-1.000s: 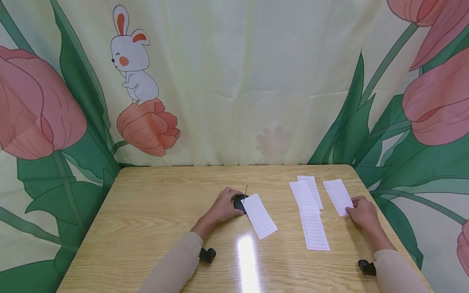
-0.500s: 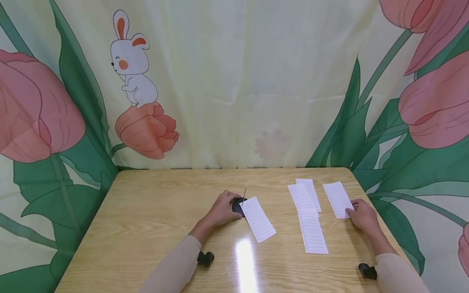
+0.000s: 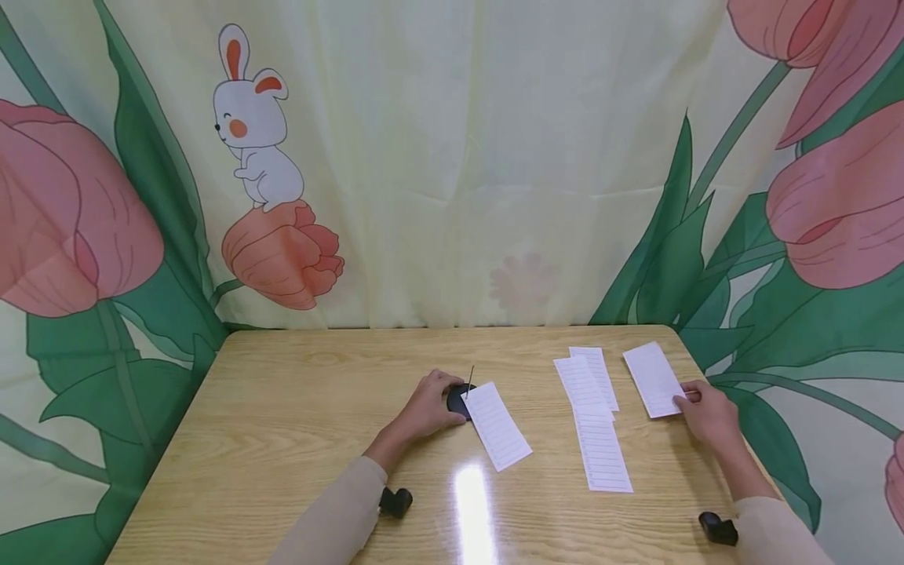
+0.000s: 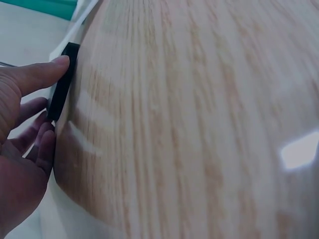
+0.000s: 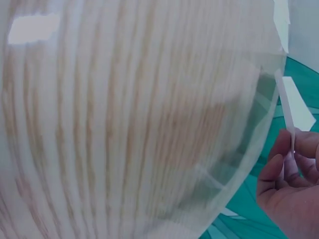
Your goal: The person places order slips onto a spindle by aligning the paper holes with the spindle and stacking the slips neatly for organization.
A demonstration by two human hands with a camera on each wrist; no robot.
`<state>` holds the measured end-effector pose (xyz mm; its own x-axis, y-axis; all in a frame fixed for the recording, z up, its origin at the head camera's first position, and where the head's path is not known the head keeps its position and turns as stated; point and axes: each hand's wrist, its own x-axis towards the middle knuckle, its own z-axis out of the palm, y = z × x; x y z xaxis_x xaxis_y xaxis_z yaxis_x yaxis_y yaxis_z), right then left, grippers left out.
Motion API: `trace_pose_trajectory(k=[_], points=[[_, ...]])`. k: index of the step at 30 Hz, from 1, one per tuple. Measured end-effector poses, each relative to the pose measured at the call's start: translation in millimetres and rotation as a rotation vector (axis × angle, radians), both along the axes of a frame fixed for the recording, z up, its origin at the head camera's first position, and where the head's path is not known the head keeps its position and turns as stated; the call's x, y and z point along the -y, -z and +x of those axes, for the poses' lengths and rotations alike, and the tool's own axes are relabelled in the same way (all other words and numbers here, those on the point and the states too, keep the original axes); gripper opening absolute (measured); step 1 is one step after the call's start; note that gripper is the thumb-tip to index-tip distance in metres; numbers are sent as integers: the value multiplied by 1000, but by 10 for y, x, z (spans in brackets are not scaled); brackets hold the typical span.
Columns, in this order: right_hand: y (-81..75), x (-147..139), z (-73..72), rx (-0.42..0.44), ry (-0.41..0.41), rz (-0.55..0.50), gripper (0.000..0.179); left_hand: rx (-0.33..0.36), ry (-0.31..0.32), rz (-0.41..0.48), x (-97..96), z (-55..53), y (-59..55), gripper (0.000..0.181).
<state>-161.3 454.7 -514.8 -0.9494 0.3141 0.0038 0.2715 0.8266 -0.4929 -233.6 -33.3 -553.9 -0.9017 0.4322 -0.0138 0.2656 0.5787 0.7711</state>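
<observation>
In the head view my left hand [image 3: 426, 406] grips the round black base [image 3: 457, 402] of a bill spike, thumb and fingers on opposite sides. Its thin upright needle [image 3: 471, 378] stands at the top left corner of a ruled white paper slip [image 3: 497, 428]. The left wrist view shows the base [image 4: 65, 82] edge-on. Over at the table's right, my right hand [image 3: 712, 413] pinches the lower right corner of another white slip [image 3: 652, 378]. The right wrist view has this slip [image 5: 285, 102] nearly edge-on, raised above the tabletop, between thumb and fingers.
Several ruled slips [image 3: 605, 453] lie overlapping between the two hands, right of the spike. Both hands work over a wooden table [image 3: 304, 439] with rounded far corners. Behind it hangs a curtain [image 3: 424, 157] printed with tulips and a rabbit. Light glares on the table's front middle.
My right hand has moved slightly right, and the slip in its fingers has come up a little from the table. The left hand stays on the spike's base. The head view has tilted slightly upward.
</observation>
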Motion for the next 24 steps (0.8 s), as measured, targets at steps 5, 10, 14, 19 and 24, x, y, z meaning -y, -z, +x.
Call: trace_pose_trajectory(k=[5,10,14,19,24], points=[[-39,-18,11,-41,-12,3,35,2,10,-17,-2,-9,-9,67],[-124,-21,14,-68,-30,17,35,32,2,1,-17,-5,-69,70],[-234,13,14,-84,-49,21,35,75,-15,26,-24,0,-143,68],[-361,75,13,-100,-65,30,33,78,-6,40,-11,-6,-265,66],[-482,158,25,-111,-66,33,33,52,12,63,25,-18,-387,67]])
